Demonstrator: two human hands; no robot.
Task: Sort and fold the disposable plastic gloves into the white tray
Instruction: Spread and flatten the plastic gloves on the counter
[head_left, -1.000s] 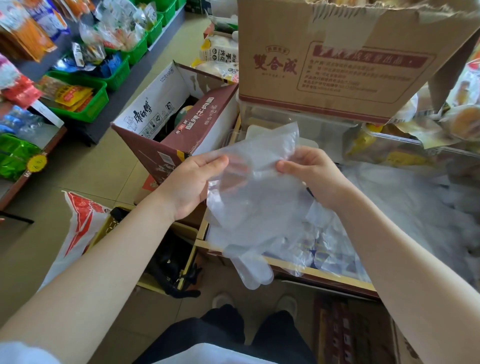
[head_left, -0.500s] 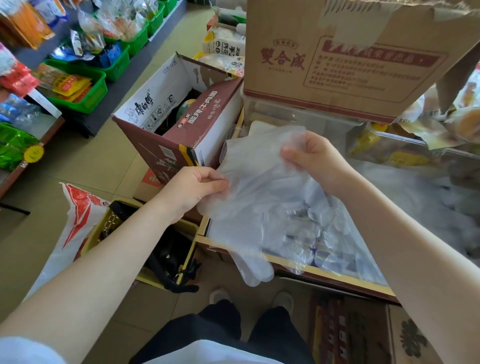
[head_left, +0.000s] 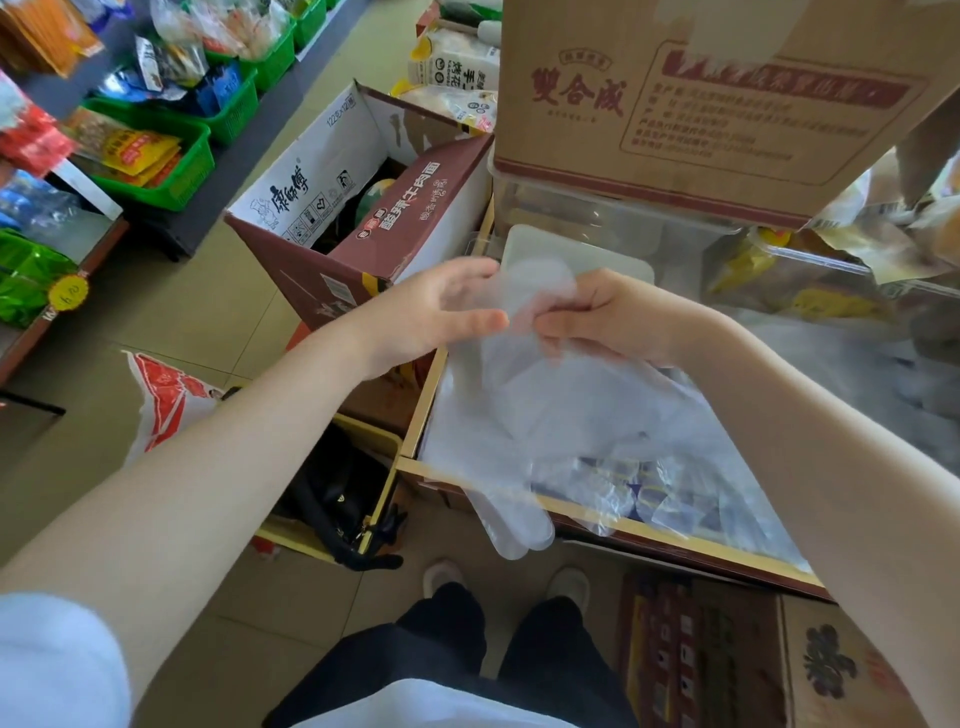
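Observation:
A clear plastic glove (head_left: 524, 415) hangs between my hands, its fingers drooping past the counter's front edge. My right hand (head_left: 608, 322) pinches the glove's upper edge with curled fingers. My left hand (head_left: 441, 306) meets the same edge from the left, with its thumb and fingers around the film. Behind my hands sits the white tray (head_left: 613, 254), mostly hidden by them. A heap of loose clear gloves (head_left: 841, 374) lies to the right on the counter.
A large brown carton (head_left: 701, 104) stands over the tray on a clear bin. An open noodle box (head_left: 363, 197) sits to the left. Green baskets of snacks (head_left: 156, 150) line the far left shelf. A yellow crate with a black bag (head_left: 332, 499) stands on the floor.
My left hand rose from the glove's lower left side to its top edge, close to my right hand. The glove now hangs longer and narrower.

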